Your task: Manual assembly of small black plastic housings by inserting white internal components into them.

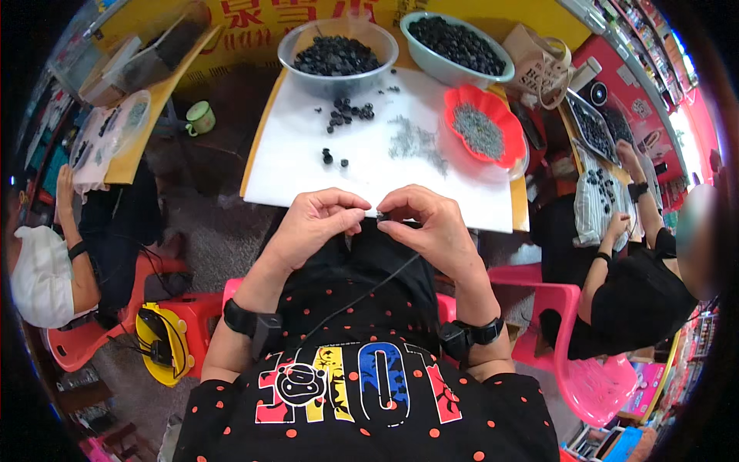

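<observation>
Low in the frame both forearms rise from a black dotted shirt, each wrist wearing a black band, and the hands meet at the centre, just below the near edge of the white surface (308, 165). The left hand (315, 223) is curled, its thumb and forefinger pressed together at their tips toward the middle. The right hand (431, 223) is bent over likewise, its fingertips clamped on a small dark piece (382, 218) that sits between the two hands; the piece is too small to make out in shape. A thin black cord (362, 296) runs from under the right hand down across the lap; where it ends is hidden by the hand. Further up, loose black beads (350, 112) and a grey scatter of tiny parts (416, 142) lie on the surface. At upper right a red dish (454, 104) holds more grey bits. Across the top stand two bowls, a clear bowl (292, 42) and a pale bowl (419, 54), both heaped with black pieces.
</observation>
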A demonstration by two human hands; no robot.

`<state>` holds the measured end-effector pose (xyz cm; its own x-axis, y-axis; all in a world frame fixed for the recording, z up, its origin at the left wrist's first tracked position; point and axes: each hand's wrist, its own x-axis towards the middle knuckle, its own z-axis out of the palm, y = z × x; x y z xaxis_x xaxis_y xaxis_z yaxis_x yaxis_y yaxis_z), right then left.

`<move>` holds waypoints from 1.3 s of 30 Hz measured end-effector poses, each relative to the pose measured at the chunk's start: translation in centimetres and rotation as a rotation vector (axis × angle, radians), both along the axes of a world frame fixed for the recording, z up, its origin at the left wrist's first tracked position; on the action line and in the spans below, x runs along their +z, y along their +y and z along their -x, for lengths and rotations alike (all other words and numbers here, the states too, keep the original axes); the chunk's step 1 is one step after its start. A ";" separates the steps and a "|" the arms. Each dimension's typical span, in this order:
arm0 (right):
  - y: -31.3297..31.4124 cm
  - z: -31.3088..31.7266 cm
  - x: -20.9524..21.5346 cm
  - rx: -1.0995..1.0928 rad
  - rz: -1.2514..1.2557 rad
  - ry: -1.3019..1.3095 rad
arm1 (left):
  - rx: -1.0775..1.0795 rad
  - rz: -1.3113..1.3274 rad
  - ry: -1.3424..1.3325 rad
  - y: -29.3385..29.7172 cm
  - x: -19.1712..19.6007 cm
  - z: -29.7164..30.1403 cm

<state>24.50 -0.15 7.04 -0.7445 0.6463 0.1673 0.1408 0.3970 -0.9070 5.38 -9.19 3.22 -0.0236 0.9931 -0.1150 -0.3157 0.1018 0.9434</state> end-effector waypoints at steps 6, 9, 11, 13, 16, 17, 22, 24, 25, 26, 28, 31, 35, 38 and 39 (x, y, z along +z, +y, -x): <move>-0.2 2.7 0.3 -0.029 -0.003 0.079 | 0.212 -0.107 0.182 -0.5 1.6 0.4; -0.9 3.3 -0.2 -0.040 -0.080 0.082 | 0.252 -0.118 0.228 -0.6 1.3 0.1; -1.0 3.3 -0.7 -0.044 -0.143 0.086 | 0.251 -0.131 0.275 -0.6 0.9 0.1; -0.7 3.3 -1.1 -0.055 -0.113 0.125 | 0.252 -0.098 0.288 -0.3 0.5 0.3; 0.1 3.3 -2.0 -0.065 -0.082 0.180 | 0.261 -0.069 0.212 0.0 0.1 0.2; 0.3 3.3 -2.4 -0.062 -0.078 0.195 | 0.255 -0.061 0.219 0.1 0.1 0.2; 0.7 3.5 -3.5 -0.070 0.090 0.265 | 0.271 -0.059 0.206 0.2 0.2 -0.1; 0.6 3.6 -3.6 -0.067 0.119 0.293 | 0.284 -0.049 0.150 0.3 -0.3 0.0; 0.4 3.6 -3.4 -0.071 0.061 0.280 | 0.305 -0.043 0.087 0.2 -0.4 -0.1; 0.3 3.6 -3.2 -0.075 0.002 0.267 | 0.305 -0.043 0.090 0.2 -0.3 -0.1; 0.2 3.7 -3.1 -0.093 -0.080 0.259 | 0.321 -0.030 0.018 0.2 -0.2 -0.2; -0.1 3.9 -3.0 -0.126 -0.185 0.255 | 0.321 -0.033 -0.033 0.1 -0.1 -0.3; -0.4 4.1 -2.7 -0.147 -0.211 0.272 | 0.359 0.002 -0.109 -0.1 -0.2 -0.3; -0.4 4.3 -3.6 -0.148 -0.057 0.333 | 0.320 0.007 -0.112 -0.1 -0.6 0.0; -0.4 4.3 -3.6 -0.144 -0.057 0.334 | 0.312 0.004 -0.111 -0.2 -0.5 0.0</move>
<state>20.23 -0.55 3.45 -0.5450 0.7230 0.4245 -0.1008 0.4462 -0.8893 5.37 -9.35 2.68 -0.3139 0.9395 -0.1374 -0.4327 -0.0127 0.9014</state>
